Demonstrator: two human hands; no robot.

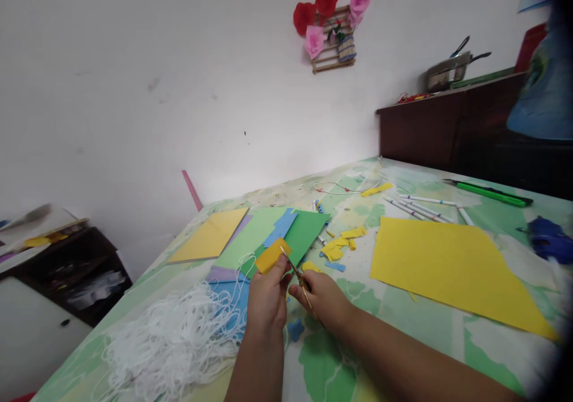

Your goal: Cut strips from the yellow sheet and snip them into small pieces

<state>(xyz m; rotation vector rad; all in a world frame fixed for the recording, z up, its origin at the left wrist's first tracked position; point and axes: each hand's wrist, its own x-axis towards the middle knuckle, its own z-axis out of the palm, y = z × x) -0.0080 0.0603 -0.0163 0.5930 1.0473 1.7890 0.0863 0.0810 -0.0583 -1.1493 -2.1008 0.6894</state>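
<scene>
My left hand [267, 297] pinches a small piece of yellow paper [271, 255] over the middle of the table. In my right hand [324, 297] is a pair of scissors [303, 282] with gold-coloured handles, its blade tips at the right edge of that piece. Whether the blades are parted is too small to tell. Beneath and behind the hands lie green sheets [307, 235] and a blue strip of paper [281, 227]. Yellow paper scraps [335, 248] are scattered just beyond my right hand. A small blue paper cutout [295, 330] rests below the hands.
A heap of white cord [174, 336] spreads at the left front. One large yellow sheet [447, 264] lies at the right, with several white pens [418, 206] behind it. Farther right are a green cutter [492, 193] and a dark blue object [550, 239]. A yellow-orange stack [210, 235] sits back left.
</scene>
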